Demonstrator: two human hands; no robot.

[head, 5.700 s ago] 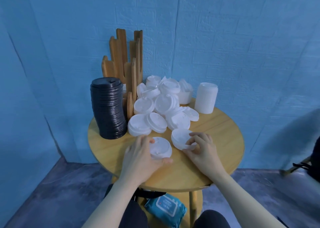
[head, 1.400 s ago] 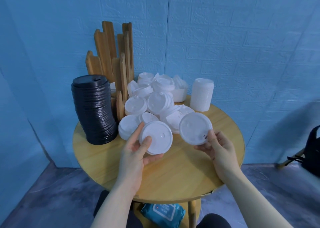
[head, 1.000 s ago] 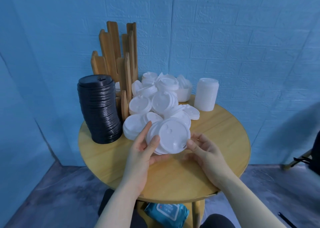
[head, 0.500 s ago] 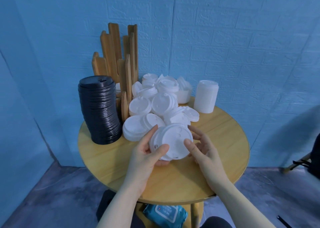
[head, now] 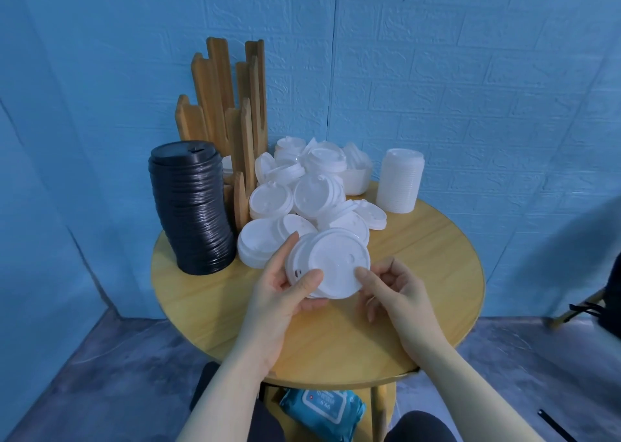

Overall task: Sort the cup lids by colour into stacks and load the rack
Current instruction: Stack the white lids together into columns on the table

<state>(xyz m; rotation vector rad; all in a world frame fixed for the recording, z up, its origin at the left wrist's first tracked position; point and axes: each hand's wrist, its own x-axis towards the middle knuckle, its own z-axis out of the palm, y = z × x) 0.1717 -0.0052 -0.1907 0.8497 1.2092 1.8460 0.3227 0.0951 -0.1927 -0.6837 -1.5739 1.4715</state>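
Above the round wooden table, my left hand grips two white lids, one nested on the other, thumb on the front rim and fingers behind. My right hand sits just right of them with fingers curled; its thumb touches the lids' right edge. A heap of loose white lids lies behind. A tall stack of black lids stands at the left, and a neat white stack at the back right. The wooden rack stands at the back.
A blue brick-patterned wall closes off the back. A blue pack of wipes lies under the table near my knees. A dark bag and a chair leg show at the right edge.
Each hand lifted a white lid off the table, then brought them together. The right hand's lid now sits on the left hand's lid, and the right hand has slid back to the rim.
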